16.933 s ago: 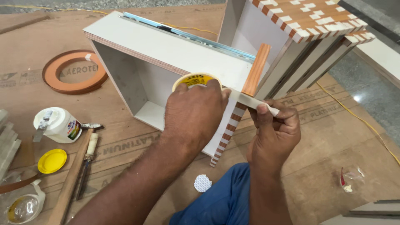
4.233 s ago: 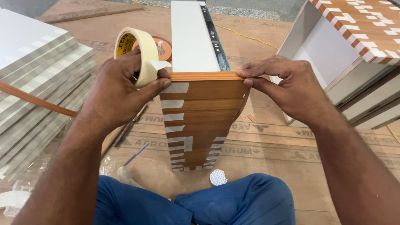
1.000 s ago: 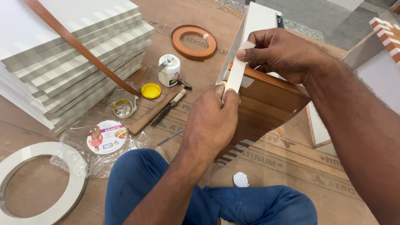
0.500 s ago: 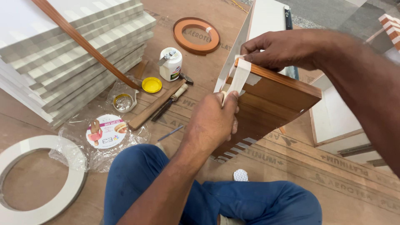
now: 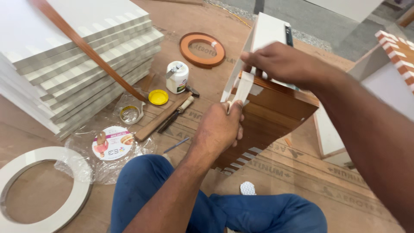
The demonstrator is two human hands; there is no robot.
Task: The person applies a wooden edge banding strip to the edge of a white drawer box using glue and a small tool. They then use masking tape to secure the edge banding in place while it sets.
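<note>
A drawer box with a brown wood-grain front stands tilted on the floor between my knees. My right hand presses down on its top edge, fingers over a strip of pale masking tape. My left hand pinches the lower end of that tape strip against the drawer's near corner. The white side panel of the drawer, with a metal slide rail, rises behind my right hand. Several tape strips show along the drawer's bottom edge.
A stack of white boards with a brown edge-band strip lies at left. A brown edge-band roll, white glue bottle, yellow cap, knife, white ring and plastic bag lie on the cardboard floor. Another drawer stands at right.
The view has shifted slightly. My left hand has drawn the tape strip further down over the drawer's corner; my right hand stays on the top edge.
</note>
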